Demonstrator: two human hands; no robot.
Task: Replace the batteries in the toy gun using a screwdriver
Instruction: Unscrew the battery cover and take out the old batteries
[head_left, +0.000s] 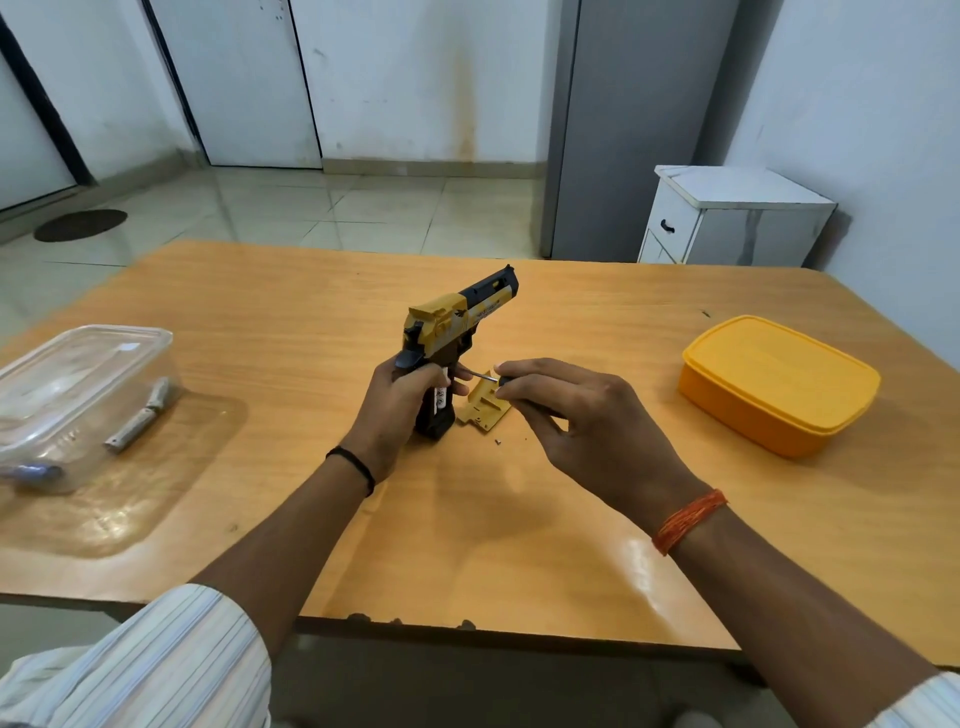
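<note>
Nearest, two bare forearms reach out over the wooden table (519, 545) from striped sleeves, a black band on the left wrist, an orange thread on the right. Landmark: the toy gun (451, 353), standing grip-down near the table's middle.

Left hand (392, 410): fingers curled tight round the gun's grip from the left, thumb side up by the hammer. Grip's right side lies open; a battery (441, 397) with a light label shows inside.

Right hand (576, 410), just right of the gun: thumb and forefinger pinched together on the dark handle of a screwdriver (485, 375); the other fingers hang loosely spread below. The thin metal shaft points left, tip at the open grip.

Flat on the table just right of the gun's base, under the right hand's fingers: the yellow battery cover (483, 408). A small screw (497, 442) lies loose just this side of it.

Well left of the gun: a clear plastic container (78, 395) holding cylinders, probably batteries. Well right: a closed yellow box (779, 384).
</note>
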